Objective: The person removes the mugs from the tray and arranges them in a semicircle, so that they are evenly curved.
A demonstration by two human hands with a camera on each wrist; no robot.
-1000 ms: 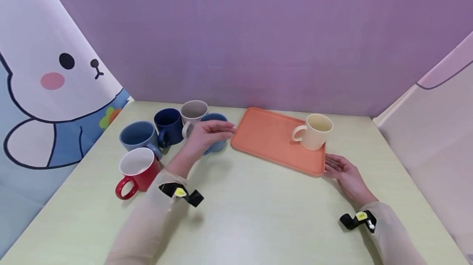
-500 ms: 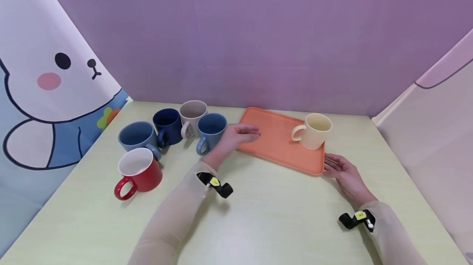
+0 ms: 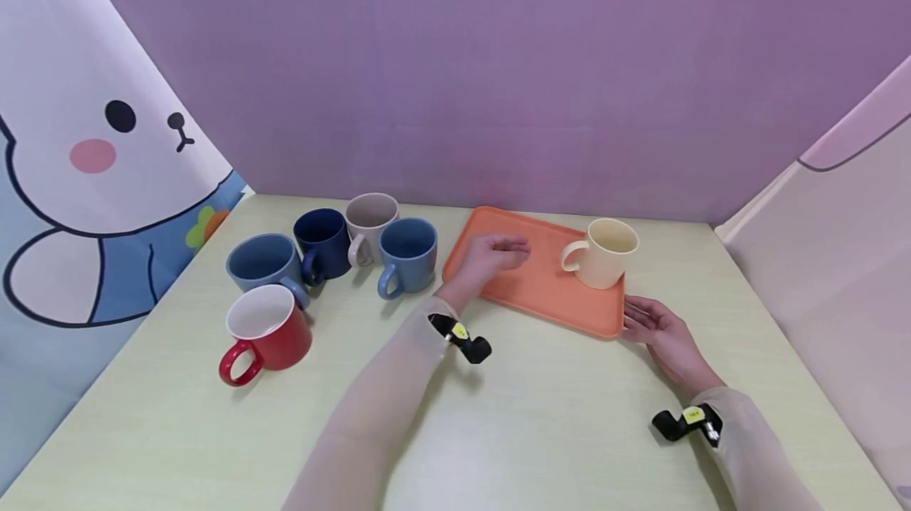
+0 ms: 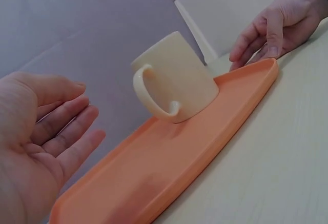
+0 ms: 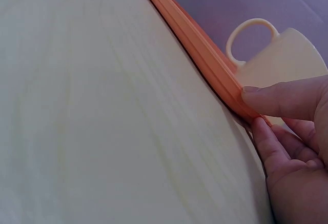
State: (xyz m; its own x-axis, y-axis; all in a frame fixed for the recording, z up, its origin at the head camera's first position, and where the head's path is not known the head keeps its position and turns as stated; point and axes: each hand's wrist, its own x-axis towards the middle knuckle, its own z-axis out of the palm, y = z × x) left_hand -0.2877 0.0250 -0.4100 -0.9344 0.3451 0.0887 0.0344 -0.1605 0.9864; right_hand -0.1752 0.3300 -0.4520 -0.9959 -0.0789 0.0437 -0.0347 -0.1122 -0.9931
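Observation:
An orange rectangular tray (image 3: 541,301) lies on the table in the head view. On its right end a cream mug (image 3: 605,256) stands upright, handle to the left. My left hand (image 3: 487,262) hovers above the tray's left half, holding nothing. Its fingers (image 4: 66,137) are loosely extended and apart from the cream mug in the left wrist view. At the tray's near right corner rests my right hand (image 3: 669,341). In the right wrist view its thumb (image 5: 282,100) touches the rim and the other fingers lie against the corner, fairly straight.
Several other mugs stand at the left: a red one (image 3: 285,341), a wide blue one (image 3: 263,264), a dark blue one (image 3: 327,246), a grey one (image 3: 373,213) and a blue one (image 3: 413,262). A purple backdrop (image 3: 455,84) rises behind the table.
My left hand has moved right, from in front of the blue mug to above the tray, leaving that mug in full view. The right hand, tray and cream mug have stayed in place.

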